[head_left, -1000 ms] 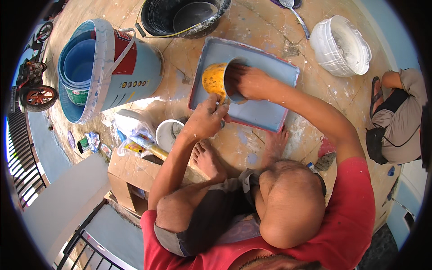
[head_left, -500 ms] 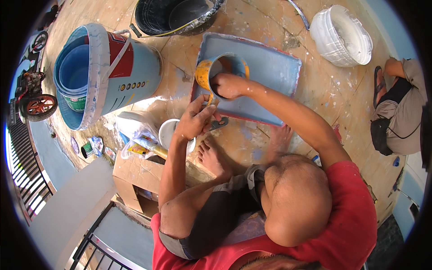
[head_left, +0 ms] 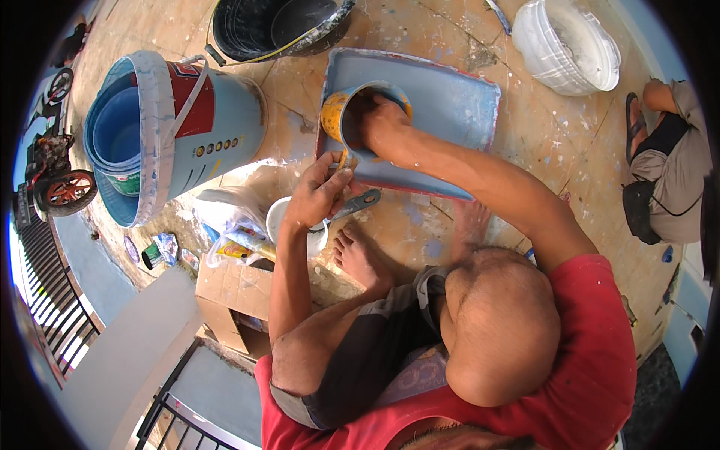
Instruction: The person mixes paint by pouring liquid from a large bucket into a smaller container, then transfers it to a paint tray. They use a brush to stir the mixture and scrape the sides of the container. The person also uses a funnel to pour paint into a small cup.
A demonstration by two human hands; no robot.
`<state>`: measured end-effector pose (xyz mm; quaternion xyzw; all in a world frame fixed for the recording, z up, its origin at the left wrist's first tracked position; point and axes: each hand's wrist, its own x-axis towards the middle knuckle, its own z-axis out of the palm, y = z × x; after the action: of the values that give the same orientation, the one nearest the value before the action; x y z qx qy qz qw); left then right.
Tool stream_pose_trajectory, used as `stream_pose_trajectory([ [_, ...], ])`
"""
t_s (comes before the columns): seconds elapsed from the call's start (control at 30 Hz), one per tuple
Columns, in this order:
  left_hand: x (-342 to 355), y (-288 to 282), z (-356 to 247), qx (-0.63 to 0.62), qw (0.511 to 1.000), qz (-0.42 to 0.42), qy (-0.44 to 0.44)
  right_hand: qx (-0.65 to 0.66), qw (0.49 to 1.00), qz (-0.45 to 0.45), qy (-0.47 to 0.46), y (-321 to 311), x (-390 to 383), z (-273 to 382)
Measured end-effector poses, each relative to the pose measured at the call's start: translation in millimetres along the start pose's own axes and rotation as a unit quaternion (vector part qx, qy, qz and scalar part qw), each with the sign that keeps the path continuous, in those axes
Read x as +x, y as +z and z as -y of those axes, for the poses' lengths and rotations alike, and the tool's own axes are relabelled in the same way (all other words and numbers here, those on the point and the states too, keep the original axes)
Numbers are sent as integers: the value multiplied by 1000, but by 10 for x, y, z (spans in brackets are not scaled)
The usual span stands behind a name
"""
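An orange-yellow dipper (head_left: 332,116), coated inside with pale blue paint, is tilted over the left part of a blue paint tray (head_left: 457,127) with a red-smeared rim. My left hand (head_left: 322,191) is closed round the dipper's handle. Inside the dipper's mouth is my right hand (head_left: 386,127); its fingers are hidden by the wall and shadow, so I cannot tell what they grip. Close beside my left hand sticks out a grey tool handle (head_left: 366,199) with a hole at its end. A small white tub (head_left: 277,219) sits partly behind my left forearm.
A large paint pail (head_left: 217,139) with a blue bucket (head_left: 118,127) inside lies at the left. A black bucket (head_left: 281,26) stands at the far side, a white tub (head_left: 559,49) at the far right. Near my left arm is a cardboard box (head_left: 236,296). Another person (head_left: 667,172) is at right.
My right hand has reached deeper into the dipper, and the dipper's mouth has tipped slightly. My left hand keeps its hold on the handle. The whole view has shifted a little.
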<state>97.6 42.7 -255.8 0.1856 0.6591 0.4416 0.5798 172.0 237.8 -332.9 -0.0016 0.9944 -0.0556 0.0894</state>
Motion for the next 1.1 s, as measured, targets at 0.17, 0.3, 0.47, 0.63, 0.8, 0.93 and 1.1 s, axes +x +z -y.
stream_pose_trajectory([
  [0.17,-59,-87,66,11,1000,-7,0,110,987,108,-41,-206,58,45],
  [0.3,73,-37,-9,42,999,5,-5,156,985,66,23,385,176,-104],
  [0.47,5,-34,-86,53,999,-4,-11,116,983,117,81,17,177,-120],
  [0.63,68,-39,-184,74,997,-4,-4,116,983,63,129,198,159,-98],
  [0.8,45,-57,-130,55,998,-3,-13,155,977,114,90,45,123,-139],
  [0.93,42,-28,-84,68,997,1,-29,186,968,153,71,64,118,-104],
  [1.1,69,-37,-84,58,998,8,-34,215,952,115,186,255,279,-196],
])
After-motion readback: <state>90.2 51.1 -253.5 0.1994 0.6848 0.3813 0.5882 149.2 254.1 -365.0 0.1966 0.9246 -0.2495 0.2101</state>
